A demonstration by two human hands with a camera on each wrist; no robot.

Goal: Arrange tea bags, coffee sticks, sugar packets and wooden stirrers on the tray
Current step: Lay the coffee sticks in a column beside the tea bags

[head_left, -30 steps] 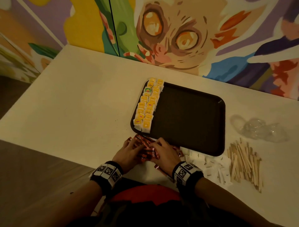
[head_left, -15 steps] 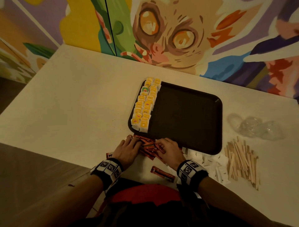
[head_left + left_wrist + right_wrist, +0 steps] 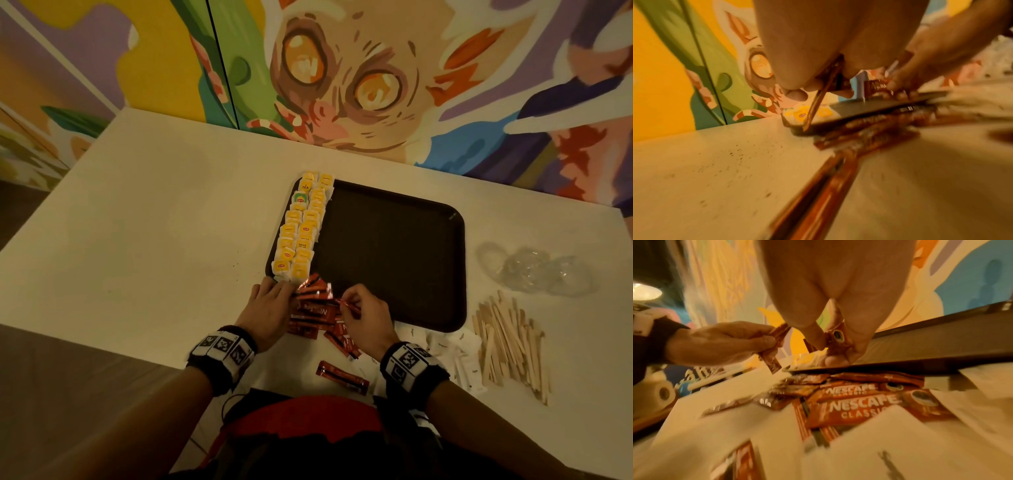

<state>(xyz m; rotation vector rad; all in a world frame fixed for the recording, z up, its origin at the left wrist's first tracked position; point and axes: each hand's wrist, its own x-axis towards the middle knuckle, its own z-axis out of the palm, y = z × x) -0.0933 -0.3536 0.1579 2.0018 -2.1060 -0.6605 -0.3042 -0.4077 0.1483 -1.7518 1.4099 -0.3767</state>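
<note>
Lifting now, both hands (image 3: 270, 308) (image 3: 368, 317) (coffee sticks (image 3: 313, 291) pinched); previously flat

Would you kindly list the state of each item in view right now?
Tray: mostly bare.
Tea bags: two rows on tray's left side.
Coffee sticks: heaped off tray.
Left hand: grips sticks.
Right hand: pinches one stick.
Sugar packets: on table.
Stirrers: piled on table.
</note>
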